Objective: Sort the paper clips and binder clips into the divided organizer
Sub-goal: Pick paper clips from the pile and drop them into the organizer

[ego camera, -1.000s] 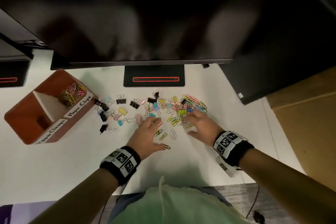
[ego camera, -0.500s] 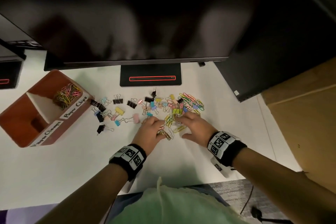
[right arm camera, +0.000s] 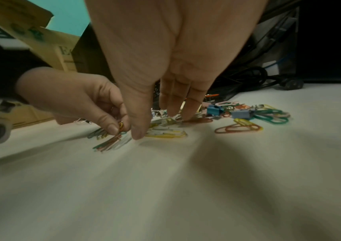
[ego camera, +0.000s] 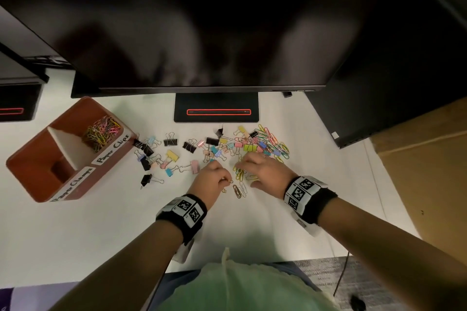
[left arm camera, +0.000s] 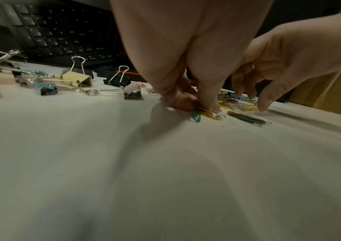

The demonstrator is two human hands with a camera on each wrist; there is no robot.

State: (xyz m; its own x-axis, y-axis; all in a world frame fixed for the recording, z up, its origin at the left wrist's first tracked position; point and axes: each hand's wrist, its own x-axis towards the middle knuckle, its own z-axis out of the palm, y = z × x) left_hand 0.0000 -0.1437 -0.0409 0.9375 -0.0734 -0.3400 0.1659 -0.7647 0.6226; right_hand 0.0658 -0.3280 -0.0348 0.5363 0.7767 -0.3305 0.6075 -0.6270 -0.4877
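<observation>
Coloured paper clips (ego camera: 274, 142) and binder clips (ego camera: 172, 155) lie scattered on the white desk below the monitor. My left hand (ego camera: 214, 179) pinches a few paper clips (left arm camera: 204, 113) between thumb and fingers, low over the desk. My right hand (ego camera: 262, 171) is beside it with straight fingers, its fingertips (right arm camera: 186, 114) touching loose paper clips (right arm camera: 165, 132). The red-brown divided organizer (ego camera: 32, 159) stands at the left; its "Paper Clips" compartment holds a heap of paper clips (ego camera: 102, 131), and I see no clips in its "Paper Clamps" compartment.
A black monitor (ego camera: 202, 33) overhangs the desk, its stand base (ego camera: 217, 108) right behind the clips. A keyboard (left arm camera: 62, 35) shows in the left wrist view. A dark case (ego camera: 379, 108) and a cardboard box (ego camera: 429, 171) stand at the right.
Both hands have drawn together over the paper clips in the middle. The left hand, flat a second ago, has curled and now pinches a few paper clips.
</observation>
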